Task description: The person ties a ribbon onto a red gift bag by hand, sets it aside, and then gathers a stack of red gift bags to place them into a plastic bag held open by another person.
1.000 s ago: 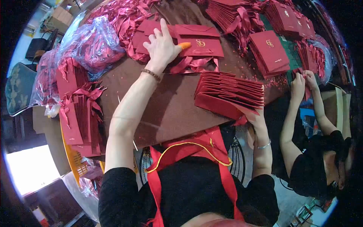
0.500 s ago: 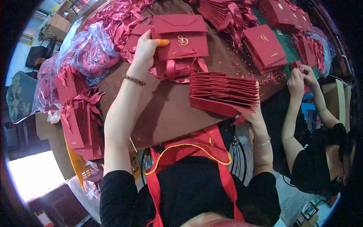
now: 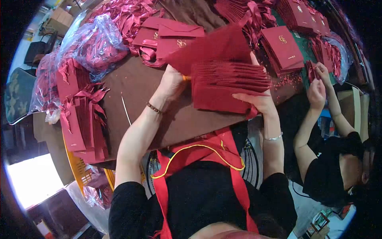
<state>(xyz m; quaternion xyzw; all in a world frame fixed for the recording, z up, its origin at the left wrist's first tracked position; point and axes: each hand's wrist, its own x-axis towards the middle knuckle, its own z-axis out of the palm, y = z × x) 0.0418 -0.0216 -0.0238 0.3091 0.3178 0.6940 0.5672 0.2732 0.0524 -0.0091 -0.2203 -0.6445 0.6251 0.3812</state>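
My right hand [image 3: 258, 99] grips a thick stack of folded red gift bags [image 3: 230, 85] from its right side, thumb lying across the front. At the stack's left edge my left hand [image 3: 173, 81] is closed on a single red gift bag [image 3: 209, 47], smeared by motion and tilted above the stack. An orange cover shows on one of the left fingers, mostly hidden. Just beyond, red gift bags with gold letters and ribbon handles [image 3: 179, 38] lie flat on the brown-covered table [image 3: 139, 91].
Ribboned bags [image 3: 85, 123] stand at the table's left edge beside a clear plastic bag [image 3: 97, 47]. More bag stacks [image 3: 282, 47] lie at the right, near red scraps. A co-worker's hands [image 3: 318, 87] handle red pieces there. A yellow crate [image 3: 81, 171] sits below left.
My left hand has come down and right, from the lettered bags to the stack. A single bag now sweeps above the stack. The stack in my right hand has tilted more upright.
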